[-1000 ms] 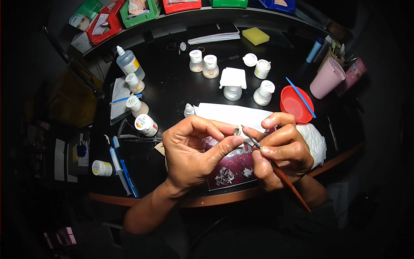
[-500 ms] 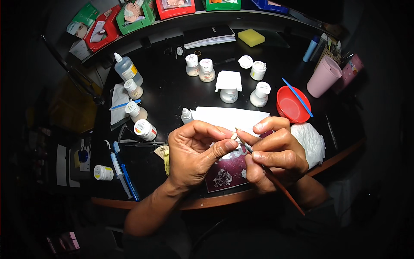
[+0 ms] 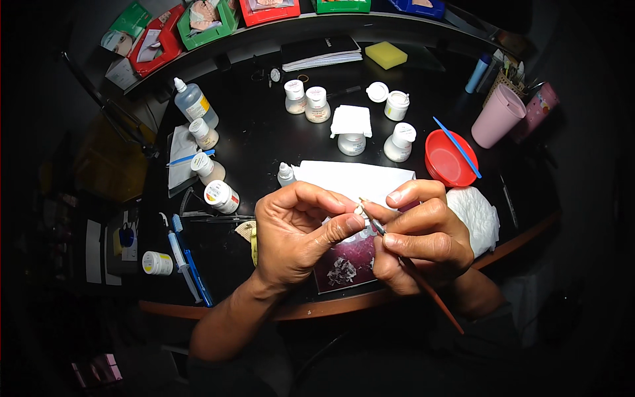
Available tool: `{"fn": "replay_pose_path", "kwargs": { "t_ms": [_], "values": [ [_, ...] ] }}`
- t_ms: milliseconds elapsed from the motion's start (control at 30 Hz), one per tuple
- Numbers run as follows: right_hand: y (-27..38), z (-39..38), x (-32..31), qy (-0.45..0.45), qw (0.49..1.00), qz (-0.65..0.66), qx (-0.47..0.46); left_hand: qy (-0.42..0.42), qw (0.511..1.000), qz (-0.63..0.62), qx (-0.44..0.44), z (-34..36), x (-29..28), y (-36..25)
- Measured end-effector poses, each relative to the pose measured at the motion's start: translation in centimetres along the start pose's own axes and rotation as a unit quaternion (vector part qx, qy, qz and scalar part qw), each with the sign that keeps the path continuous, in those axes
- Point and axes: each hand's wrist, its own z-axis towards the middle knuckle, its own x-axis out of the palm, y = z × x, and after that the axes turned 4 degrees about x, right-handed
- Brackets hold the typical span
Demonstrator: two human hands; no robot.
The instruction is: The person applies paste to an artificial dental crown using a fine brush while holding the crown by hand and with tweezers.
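Between the thumb and index finger of my left hand (image 3: 288, 231), I pinch a small white tooth-shaped piece, apparently a dental crown (image 3: 358, 210). My right hand (image 3: 430, 231) grips a fine brush (image 3: 433, 299) with a reddish-brown handle and metal collar. Its tip comes right up to the crown; whether they touch is too small to tell. Both hands meet above a dark red mixing slab (image 3: 354, 255) smeared with white material, partly hidden by my fingers. Behind them lies a folded white paper sheet (image 3: 357, 175), with a small dropper bottle (image 3: 286, 175) at its left corner.
Several white-capped powder jars (image 3: 317, 106) stand farther back and at the left. To the right are a red bowl (image 3: 444, 165) with a blue stick across it, crumpled white tissue (image 3: 477, 225) and a pink cup (image 3: 497, 119). Blue-handled tools (image 3: 188, 268) lie left of my forearm.
The brush has tilted slightly, its handle end shifting a little left and down. My right fingers moved a touch leftward with it. My left hand keeps its pinch on the crown, nearly still.
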Motion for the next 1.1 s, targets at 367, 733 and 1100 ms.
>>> {"fn": "replay_pose_path", "kwargs": {
  "t_ms": [367, 733, 1100],
  "values": [
    [-0.03, -0.14, 0.14, -0.015, 1.0, 0.014, -0.006, -0.002, 1.0, 0.004, -0.009, -0.1, 0.02, -0.16],
    [-0.23, 0.18, 0.0, -0.025, 1.0, 0.003, -0.017, -0.001, 1.0, 0.003, -0.007, 0.1, 0.07, 0.0],
    [0.05, -0.02, 0.02, -0.02, 1.0, 0.007, -0.005, 0.005, 1.0, 0.019, 0.015, 0.14, -0.08, 0.23]
  ]
}}
